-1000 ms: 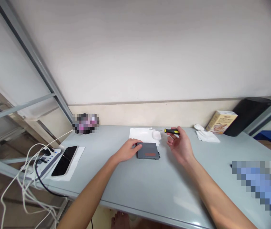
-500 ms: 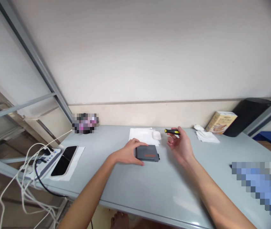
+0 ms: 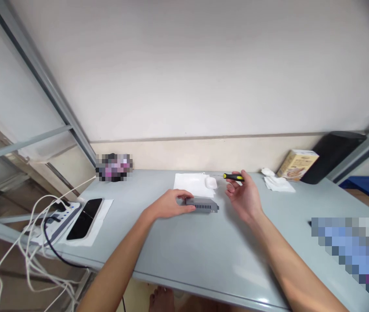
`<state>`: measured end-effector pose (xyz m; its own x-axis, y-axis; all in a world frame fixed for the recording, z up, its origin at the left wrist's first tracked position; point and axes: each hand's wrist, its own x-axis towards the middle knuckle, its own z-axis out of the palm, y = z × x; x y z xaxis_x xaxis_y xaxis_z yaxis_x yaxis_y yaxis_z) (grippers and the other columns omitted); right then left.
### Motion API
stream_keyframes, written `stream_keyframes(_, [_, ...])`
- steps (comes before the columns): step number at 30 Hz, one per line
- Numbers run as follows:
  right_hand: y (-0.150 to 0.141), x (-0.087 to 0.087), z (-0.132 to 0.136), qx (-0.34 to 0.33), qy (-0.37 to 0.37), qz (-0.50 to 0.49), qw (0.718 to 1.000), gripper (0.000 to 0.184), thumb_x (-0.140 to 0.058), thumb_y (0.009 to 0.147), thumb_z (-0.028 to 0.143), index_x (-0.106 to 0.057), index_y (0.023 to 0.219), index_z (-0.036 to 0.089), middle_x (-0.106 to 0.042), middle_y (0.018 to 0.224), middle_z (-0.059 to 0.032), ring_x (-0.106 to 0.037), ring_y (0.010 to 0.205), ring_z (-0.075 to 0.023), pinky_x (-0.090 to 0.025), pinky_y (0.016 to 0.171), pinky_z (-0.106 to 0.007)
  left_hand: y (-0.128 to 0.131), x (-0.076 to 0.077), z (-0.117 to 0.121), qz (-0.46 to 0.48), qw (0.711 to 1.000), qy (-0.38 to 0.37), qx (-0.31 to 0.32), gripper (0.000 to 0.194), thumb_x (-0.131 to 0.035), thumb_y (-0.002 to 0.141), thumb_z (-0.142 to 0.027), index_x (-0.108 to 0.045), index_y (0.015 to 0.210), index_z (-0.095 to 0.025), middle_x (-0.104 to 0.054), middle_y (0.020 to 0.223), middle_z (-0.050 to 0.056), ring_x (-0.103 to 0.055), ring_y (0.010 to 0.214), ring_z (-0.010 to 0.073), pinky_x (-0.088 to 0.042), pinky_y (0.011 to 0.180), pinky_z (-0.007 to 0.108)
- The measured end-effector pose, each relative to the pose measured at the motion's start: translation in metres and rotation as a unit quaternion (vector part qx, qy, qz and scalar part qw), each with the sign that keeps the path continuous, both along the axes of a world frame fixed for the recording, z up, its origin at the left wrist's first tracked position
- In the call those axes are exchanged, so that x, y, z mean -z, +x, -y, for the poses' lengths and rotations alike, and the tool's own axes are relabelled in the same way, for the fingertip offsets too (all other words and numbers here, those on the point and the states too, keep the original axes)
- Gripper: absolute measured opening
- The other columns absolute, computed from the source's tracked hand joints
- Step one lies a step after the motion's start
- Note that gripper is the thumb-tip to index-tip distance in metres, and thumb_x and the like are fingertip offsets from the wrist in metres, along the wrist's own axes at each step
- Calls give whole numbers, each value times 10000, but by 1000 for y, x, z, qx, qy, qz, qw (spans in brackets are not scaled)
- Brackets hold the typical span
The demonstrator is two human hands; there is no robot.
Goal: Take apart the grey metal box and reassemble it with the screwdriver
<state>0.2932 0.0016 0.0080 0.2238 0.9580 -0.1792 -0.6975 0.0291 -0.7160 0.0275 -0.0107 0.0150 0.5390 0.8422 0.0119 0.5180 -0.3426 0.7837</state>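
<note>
My left hand (image 3: 171,203) grips the left end of a small dark grey metal box (image 3: 205,204), thumb on the near side and fingers behind. The box is tilted so that its vented narrow side faces me, with a small black part at its right end. In my right hand (image 3: 244,195) is a screwdriver (image 3: 234,177) with a black and yellow handle, its thin shaft pointing left over the table. Beneath the shaft, a white rounded case (image 3: 210,182) rests on a white sheet of paper (image 3: 189,185).
A phone (image 3: 85,219) lies at the left beside a power strip (image 3: 54,225) with tangled white cables. Crumpled tissue (image 3: 279,184), a yellow carton (image 3: 298,164) and a black cylinder (image 3: 334,156) stand at the back right. A wall rises behind the table (image 3: 184,255).
My left hand has tipped the grey box from lying flat, top visible, to showing its vented side. My right hand still holds the screwdriver in nearly the same place.
</note>
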Motion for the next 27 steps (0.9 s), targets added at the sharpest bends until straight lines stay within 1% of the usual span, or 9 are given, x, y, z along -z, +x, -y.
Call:
stream_keyframes(6, [-3,-2,1,-13,11,6,1000,403,-871,691,507,-670,897,225,-667,690,-1,-397,486,-78,-393,441,-186,0,2,-1,1,999,28,-32,396,-615,970,-539,-785,1114,-212,-730,1179,86,-660,1102,245,-502,981,336])
stream_keyframes(10, [-7,-2,3,-24,14,32,999,415,-858,707,541,-662,903,233,-657,694,2,-380,490,-83,-371,446,-200,0,3,-3,20,998,30,-42,410,-523,1022,-504,-774,1042,-180,-752,1075,66,-659,1001,222,-500,884,303])
stream_keyframes(13, [-11,-2,5,-35,21,86,996,434,-834,722,596,-654,898,242,-637,683,9,-389,497,-96,-356,457,-228,0,4,-5,26,998,34,-46,420,-490,1037,-486,-759,1004,-165,-759,1021,53,-650,937,209,-491,838,294])
stream_keyframes(15, [-14,-2,7,-41,35,141,989,444,-807,747,633,-656,900,245,-635,687,8,-410,508,-108,-344,467,-246,0,5,-7,34,998,35,-50,429,-465,1046,-476,-756,1004,-164,-762,1052,59,-658,962,216,-496,869,304])
stream_keyframes(17, [-17,0,9,-49,54,188,980,450,-777,780,659,-665,916,244,-647,710,1,-435,529,-116,-342,484,-258,-1,6,-9,52,996,40,-62,431,-441,1054,-457,-759,1017,-168,-764,1104,72,-669,1033,231,-496,939,323])
stream_keyframes(19, [-20,1,10,-58,72,216,972,454,-754,807,671,-675,935,243,-651,722,-2,-447,545,-120,-350,505,-265,-2,7,-10,74,993,44,-77,421,-437,1053,-439,-762,1028,-173,-762,1134,82,-671,1089,243,-489,990,340])
stream_keyframes(21, [-22,2,12,-62,84,236,966,460,-749,811,678,-681,933,239,-646,714,-2,-444,549,-121,-350,516,-271,-3,5,-11,95,991,47,-85,395,-453,1044,-420,-762,1025,-175,-760,1120,90,-675,1091,248,-491,994,348])
stream_keyframes(27, [-25,1,14,-64,90,260,959,469,-767,796,675,-692,887,220,-596,657,9,-425,555,-118,-332,529,-273,-4,-3,-6,157,984,65,-54,250,-544,982,-308,-748,1025,-169,-747,1065,99,-672,1009,234,-487,930,339])
